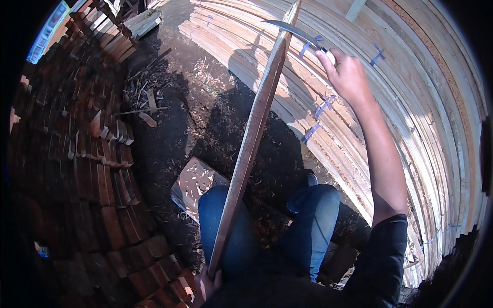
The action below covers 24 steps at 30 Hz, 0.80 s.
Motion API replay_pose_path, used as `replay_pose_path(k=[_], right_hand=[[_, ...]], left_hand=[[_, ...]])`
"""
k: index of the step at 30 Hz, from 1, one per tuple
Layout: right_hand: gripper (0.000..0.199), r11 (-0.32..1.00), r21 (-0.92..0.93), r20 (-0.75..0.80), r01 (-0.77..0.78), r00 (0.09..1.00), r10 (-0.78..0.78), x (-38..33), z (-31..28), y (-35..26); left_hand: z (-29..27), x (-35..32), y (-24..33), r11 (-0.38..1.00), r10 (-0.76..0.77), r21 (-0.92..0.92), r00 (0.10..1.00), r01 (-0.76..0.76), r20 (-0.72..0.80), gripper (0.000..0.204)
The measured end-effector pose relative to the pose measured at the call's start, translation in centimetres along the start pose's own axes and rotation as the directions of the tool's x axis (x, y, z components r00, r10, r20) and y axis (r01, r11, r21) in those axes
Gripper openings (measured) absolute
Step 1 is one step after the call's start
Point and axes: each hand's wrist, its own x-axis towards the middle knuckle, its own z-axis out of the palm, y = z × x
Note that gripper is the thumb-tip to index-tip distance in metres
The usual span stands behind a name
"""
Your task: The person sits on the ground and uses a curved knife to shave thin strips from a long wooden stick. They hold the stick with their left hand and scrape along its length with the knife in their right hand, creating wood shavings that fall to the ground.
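A long wooden stake (pixel 250 138) slants from my lap up to the far side, its far end cut to a taper. Near the lower edge my left hand (pixel 206 286) is closed around its near end, partly in shadow. My right hand (pixel 345 72) is raised at the upper right, its fingers wrapped round the handle of a sickle (pixel 297 31). The sickle's thin curved blade points left and passes across the stake's tapered end in the picture. I cannot tell whether blade and wood touch.
Tied bundles of long pale timber strips (pixel 303 102) lie along the right. Stacked brown wood pieces (pixel 92 179) rise on the left. Between them, wood shavings (pixel 205 77) litter dark ground. A flat block (pixel 197 179) strewn with chips sits beside my left knee.
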Motion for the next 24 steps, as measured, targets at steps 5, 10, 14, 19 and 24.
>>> replay_pose_path(k=[5, 10, 14, 19, 24], right_hand=[[0.054, 0.999, 0.019, 0.161, -0.039, 0.986, 0.036, -1.9, 1.2, 0.4], [0.040, 0.973, 0.225, 0.219, 0.054, 0.970, -0.105, -9.4, 3.2, -0.2], [0.034, 0.892, 0.317, 0.237, 0.324, 0.883, -0.405, -14.4, 3.4, -5.4], [0.032, 0.830, 0.436, 0.291, 0.349, 0.818, -0.497, -17.0, 2.8, -9.8], [0.015, 0.855, 0.450, 0.304, 0.257, 0.856, -0.417, -18.3, 1.9, -10.9]], left_hand=[[1.7, -4.9, -5.9, 0.996, 0.058, 0.075, 0.995, -0.052, -0.076, 0.027], [0.7, -7.0, -8.4, 0.996, 0.081, 0.036, 0.997, -0.081, 0.000, 0.028], [0.3, -9.0, -8.1, 0.999, 0.036, 0.032, 0.999, -0.037, 0.027, 0.024], [-0.3, -6.9, -5.9, 0.999, -0.033, 0.046, 0.986, 0.026, 0.161, 0.029], [-2.6, -5.2, -4.8, 0.939, -0.004, 0.338, 0.981, -0.062, 0.192, 0.064]])
